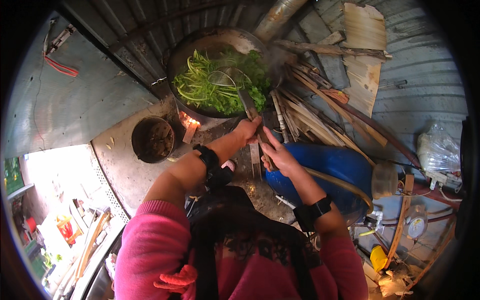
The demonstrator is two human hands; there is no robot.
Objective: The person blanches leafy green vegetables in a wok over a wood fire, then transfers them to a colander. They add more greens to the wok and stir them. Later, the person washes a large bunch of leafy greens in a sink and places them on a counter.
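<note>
A large round wok (210, 108) holds leafy greens (195, 84) with long pale stems; faint steam rises around its right side. A wire-mesh skimmer (223, 78) with a long wooden handle lies over the greens, its bowl against them. My left hand (247, 130) grips the handle just below the wok's near rim. Lower down, nearer my body, my right hand (278, 154) holds the handle's end, thumb and forefinger stretched along it.
Fire (187, 119) burns below the wok, with a piece of wood (191, 133) sticking out. A dark bucket (153, 139) stands left. Split firewood (315, 116) leans at the right, above a blue barrel (322, 165) with a hose. Corrugated metal walls (420, 86) enclose the spot.
</note>
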